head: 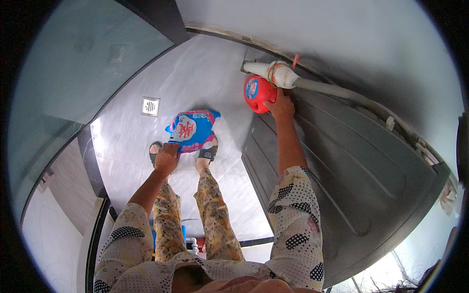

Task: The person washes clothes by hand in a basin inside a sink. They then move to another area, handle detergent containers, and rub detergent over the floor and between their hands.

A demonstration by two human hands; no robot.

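My left hand [167, 159] is closed on the near corner of a blue and pink plastic bag [196, 130], which bears writing and hangs above the floor by my sandalled feet. Farther off to the right, my right hand [281, 106] grasps a red plastic container [261, 93] with a blue and white label. Its fingers lie against the container's right side, partly hidden by the hand itself. The container is beside the white pipe joint [285, 75], whose edge overlaps its top.
A grey side panel of an appliance [348, 157] fills the right, with a grey hose [337, 89] along its far edge. A square floor drain [150, 106] lies left of the bag. A glass panel [84, 55] stands at upper left. White pipe fittings [193, 244] show behind my legs.
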